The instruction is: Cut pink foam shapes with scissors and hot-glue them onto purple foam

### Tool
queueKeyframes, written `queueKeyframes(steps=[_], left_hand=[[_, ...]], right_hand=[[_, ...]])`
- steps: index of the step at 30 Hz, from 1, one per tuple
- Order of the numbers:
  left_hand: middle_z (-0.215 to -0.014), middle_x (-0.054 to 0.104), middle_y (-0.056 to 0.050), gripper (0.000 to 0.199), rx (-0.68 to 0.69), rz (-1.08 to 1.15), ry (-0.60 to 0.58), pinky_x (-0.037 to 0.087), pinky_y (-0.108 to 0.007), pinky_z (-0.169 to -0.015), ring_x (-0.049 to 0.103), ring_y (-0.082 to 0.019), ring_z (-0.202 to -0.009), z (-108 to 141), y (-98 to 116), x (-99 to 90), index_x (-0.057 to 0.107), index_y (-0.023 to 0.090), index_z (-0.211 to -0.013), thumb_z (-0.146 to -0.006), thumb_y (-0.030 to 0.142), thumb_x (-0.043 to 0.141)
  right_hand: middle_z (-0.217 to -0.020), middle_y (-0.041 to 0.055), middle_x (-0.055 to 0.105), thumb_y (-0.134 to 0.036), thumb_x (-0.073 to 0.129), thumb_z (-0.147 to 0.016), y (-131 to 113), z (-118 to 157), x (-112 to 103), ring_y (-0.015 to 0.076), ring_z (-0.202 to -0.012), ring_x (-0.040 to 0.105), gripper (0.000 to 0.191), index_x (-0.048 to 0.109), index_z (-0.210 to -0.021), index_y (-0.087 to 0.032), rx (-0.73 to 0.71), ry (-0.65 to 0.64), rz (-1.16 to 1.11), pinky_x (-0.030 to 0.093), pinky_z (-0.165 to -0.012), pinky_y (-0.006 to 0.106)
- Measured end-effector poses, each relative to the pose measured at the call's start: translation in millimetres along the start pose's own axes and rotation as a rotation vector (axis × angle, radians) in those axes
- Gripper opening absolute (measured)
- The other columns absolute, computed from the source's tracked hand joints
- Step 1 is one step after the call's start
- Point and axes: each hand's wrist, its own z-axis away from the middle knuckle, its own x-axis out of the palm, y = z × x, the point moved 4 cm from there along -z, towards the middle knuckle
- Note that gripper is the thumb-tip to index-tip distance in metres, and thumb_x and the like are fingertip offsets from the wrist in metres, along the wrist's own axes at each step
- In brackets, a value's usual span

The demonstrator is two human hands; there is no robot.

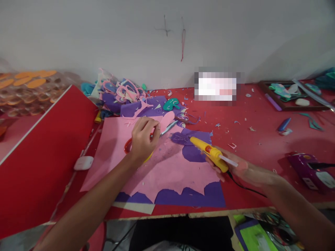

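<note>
My right hand (217, 169) is wrapped round a yellow hot glue gun (209, 148), with a clear glue stick jutting from its back. Its nozzle meets the edge of a small dark purple cut-out (180, 138) lying on the pink sheet (162, 170). My left hand (145, 136) is closed, thumb and fingers pinching the near end of a pink rounded cut-out (167, 119). Under that hand lie scissors (169, 128), partly hidden, with a red handle showing. Beneath the pink sheet are purple sheets (188, 197) with cut edges.
A heap of scraps (123, 92) and a teal cut-out (171, 104) lie at the back. A red board (49, 150) leans at left, near a white case (83, 162). At right are a dark-framed tray (277, 104) and a purple power box (309, 170).
</note>
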Motion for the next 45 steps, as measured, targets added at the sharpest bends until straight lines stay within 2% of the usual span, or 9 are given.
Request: queueKeyframes(steps=[4,7,10,13,22,26,30,37,45], left_hand=[[-0.082,0.063,-0.003,0.013,0.005,-0.002,-0.002,0.047,-0.034,-0.076,0.057,-0.018,-0.08,0,0,0.1,0.059,0.021,-0.085,-0.094,0.013,0.058],[-0.082,0.063,-0.003,0.013,-0.003,-0.005,-0.008,0.047,-0.035,-0.075,0.057,-0.018,-0.08,0,-1,0.0,0.059,0.021,-0.084,-0.094,0.013,0.058],[-0.082,0.063,-0.004,0.014,-0.006,-0.002,-0.004,0.047,-0.035,-0.075,0.056,-0.018,-0.08,1,-1,-0.4,0.058,0.022,-0.084,-0.094,0.013,0.057],[-0.082,0.063,-0.003,0.014,0.006,0.005,0.001,0.046,-0.035,-0.075,0.056,-0.018,-0.08,0,0,-0.9,0.058,0.022,-0.084,-0.094,0.012,0.057],[-0.082,0.063,-0.003,0.013,-0.001,0.004,0.0,0.047,-0.035,-0.075,0.057,-0.018,-0.08,1,-1,-0.4,0.058,0.022,-0.084,-0.094,0.013,0.058],[-0.082,0.063,-0.003,0.014,-0.005,-0.006,-0.002,0.047,-0.035,-0.075,0.057,-0.018,-0.079,1,-1,-0.4,0.058,0.022,-0.083,-0.094,0.013,0.058],[-0.081,0.063,-0.003,0.014,0.008,0.007,0.004,0.046,-0.034,-0.075,0.055,-0.017,-0.079,0,1,-0.9,0.058,0.021,-0.083,-0.094,0.012,0.057],[-0.082,0.063,-0.003,0.013,0.006,0.002,0.001,0.046,-0.033,-0.075,0.055,-0.017,-0.079,0,0,-0.6,0.059,0.02,-0.083,-0.094,0.012,0.057],[-0.081,0.062,-0.003,0.014,0.027,0.006,0.013,0.045,-0.033,-0.075,0.055,-0.017,-0.079,-1,2,-1.5,0.058,0.02,-0.083,-0.094,0.011,0.058]], right_hand=[[-0.092,0.0026,0.05,-0.093,0.057,-0.072,8,0,2,0.016,-0.065,0.038,0.08,0.06,-0.12,-0.029,0.019,-0.014,-0.078,0.043,-0.055,0.029],[-0.086,0.002,0.046,-0.096,0.048,-0.073,7,-1,3,0.0169,-0.065,0.031,0.079,0.061,-0.11,-0.028,0.033,0.017,-0.084,0.035,-0.05,0.028],[-0.083,0.0009,0.043,-0.099,0.044,-0.071,4,-4,6,0.0156,-0.063,0.028,0.08,0.06,-0.104,-0.027,0.048,0.032,-0.117,0.028,-0.046,0.026],[-0.086,0.0013,0.043,-0.102,0.043,-0.066,2,-5,9,0.014,-0.063,0.03,0.089,0.061,-0.108,-0.025,0.056,0.071,-0.159,0.022,-0.046,0.026],[-0.081,0.0001,0.042,-0.1,0.032,-0.075,4,-10,15,0.0119,-0.057,0.032,0.087,0.06,-0.104,-0.022,-0.018,0.184,-0.139,0.024,-0.046,0.027],[-0.08,0.0004,0.043,-0.098,0.033,-0.078,2,-12,14,0.0121,-0.058,0.034,0.085,0.062,-0.103,-0.022,-0.035,0.201,-0.167,0.024,-0.047,0.028],[-0.08,0.0026,0.046,-0.094,0.039,-0.08,0,-12,15,0.0139,-0.057,0.038,0.079,0.067,-0.1,-0.024,-0.029,0.201,-0.153,0.031,-0.05,0.031],[-0.077,0.0041,0.045,-0.096,0.036,-0.079,6,-15,16,0.0161,-0.055,0.033,0.077,0.066,-0.098,-0.028,-0.039,0.22,-0.153,0.021,-0.047,0.034],[-0.077,0.0032,0.044,-0.095,0.036,-0.08,9,-15,19,0.0151,-0.056,0.033,0.078,0.064,-0.099,-0.025,-0.055,0.21,-0.164,0.021,-0.048,0.033]])
